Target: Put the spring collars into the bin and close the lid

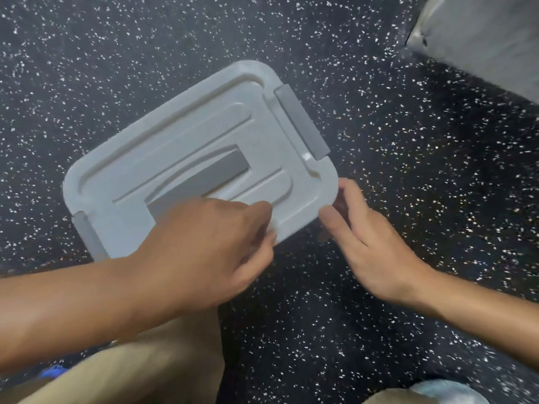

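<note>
A pale grey bin lid (pixel 180 135) with a dark grey handle strip (pixel 204 177) and dark grey side latches (pixel 302 123) covers the bin on the speckled floor. The bin body and any spring collars are hidden under the lid. My left hand (pixel 210 243) rests on the lid's near edge, fingers curled over the rim. My right hand (pixel 367 234) is at the lid's near right corner, fingers spread and touching the edge. No spring collars are in view.
The floor is black rubber with white flecks (pixel 408 170). A grey block or cushion (pixel 481 39) sits at the top right. My knees in tan trousers (pixel 151 368) fill the bottom of the view.
</note>
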Motion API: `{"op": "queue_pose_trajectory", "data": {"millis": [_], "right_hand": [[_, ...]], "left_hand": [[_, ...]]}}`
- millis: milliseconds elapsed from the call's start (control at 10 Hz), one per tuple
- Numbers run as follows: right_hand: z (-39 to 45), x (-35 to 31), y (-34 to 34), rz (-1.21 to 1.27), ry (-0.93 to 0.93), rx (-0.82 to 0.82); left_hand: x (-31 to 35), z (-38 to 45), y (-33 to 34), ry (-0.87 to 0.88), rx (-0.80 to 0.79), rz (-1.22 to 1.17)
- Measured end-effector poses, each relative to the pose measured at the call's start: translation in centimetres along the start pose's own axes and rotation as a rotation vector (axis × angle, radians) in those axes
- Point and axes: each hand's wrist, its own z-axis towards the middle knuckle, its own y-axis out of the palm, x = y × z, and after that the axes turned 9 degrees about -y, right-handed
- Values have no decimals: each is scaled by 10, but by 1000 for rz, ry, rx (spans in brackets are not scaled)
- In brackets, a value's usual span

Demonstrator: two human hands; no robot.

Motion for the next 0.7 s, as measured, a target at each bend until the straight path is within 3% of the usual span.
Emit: {"op": "queue_pose_trajectory", "data": {"millis": [200, 300, 500, 700], "right_hand": [[-10, 2, 17, 68, 69, 47], [-17, -3, 17, 64, 101, 131], [-52, -12, 15, 17, 230, 247], [-115, -45, -5, -50, 323, 222]], "left_hand": [[7, -6, 11, 120, -35, 182], [10, -6, 12, 91, -58, 232], [23, -10, 12, 1, -82, 296], [53, -10, -8, -223, -299, 408]]}}
